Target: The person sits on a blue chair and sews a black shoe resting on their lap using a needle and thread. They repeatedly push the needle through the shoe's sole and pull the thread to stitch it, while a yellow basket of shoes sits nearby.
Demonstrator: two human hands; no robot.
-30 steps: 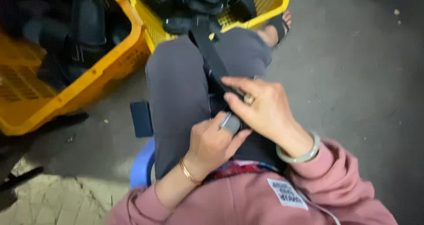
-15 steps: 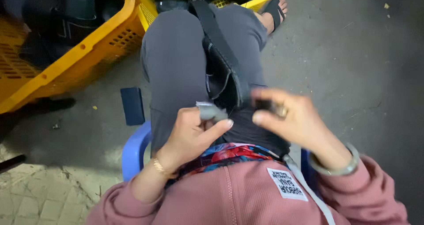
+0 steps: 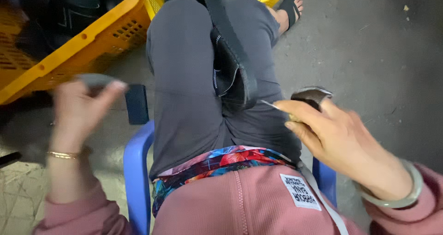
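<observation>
The hands have swung apart off the lap: the left hand pinches a blurred grey piece left of the knee, the right hand clamps a dark part to its right.

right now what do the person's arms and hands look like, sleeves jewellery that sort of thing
Both hands are bare, with dusty pink sleeves pushed back from the wrists. The left hand has a thin gold bracelet at the wrist. The right hand has a thick pale green bangle at the wrist. Motion blur hides any rings.
</observation>
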